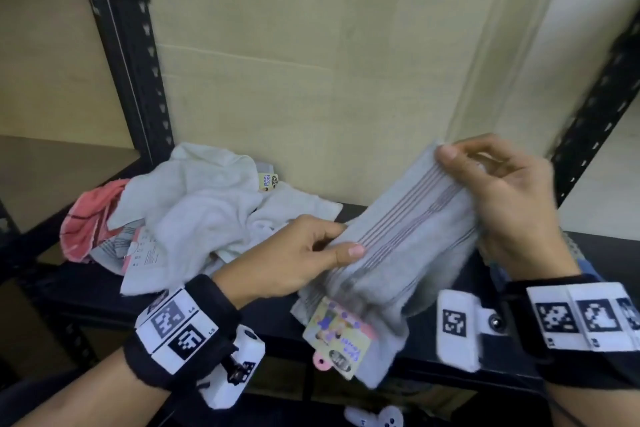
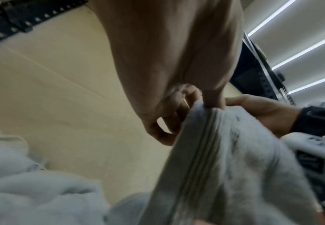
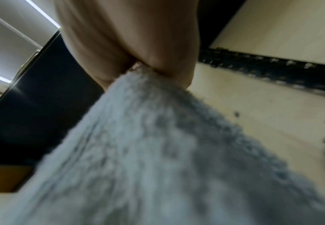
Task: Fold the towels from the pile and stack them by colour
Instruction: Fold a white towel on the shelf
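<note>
Black metal shelving unit [image 1: 124,55] with slotted uprights, pale board back panel [image 1: 311,62] behind, dark shelf surface [image 1: 263,308] below the hands. On the shelf at left sits the pile of towels [image 1: 207,215]: mostly crumpled white ones, a pink towel [image 1: 86,222] sticking out at the pile's far left edge, a small "Face Towel" tag [image 1: 268,181] poking up at the back. Right of the pile, a grey towel [image 1: 405,236] with thin darker stripes is held up above the shelf front, partly folded, tilted with its upper end toward the right; lower end hangs past the shelf edge. Left hand [image 1: 298,253] pinches the towel's left edge, thumb on top over the stripes, fingers curled underneath; left wrist view shows the same pinch on the striped fold [image 2: 202,152]. Right hand [image 1: 505,198] grips the towel's upper right end, thumb at the top corner, fingers bent behind the cloth; right wrist view is blurred but shows fingers closed on grey terry [image 3: 148,152]. Both wrists wear black bands with white marker blocks. A colourful cardboard label [image 1: 337,336] with a pink hanger tab dangles from the towel's low end. Smaller white objects under the shelf edge, too blurry to tell.
</note>
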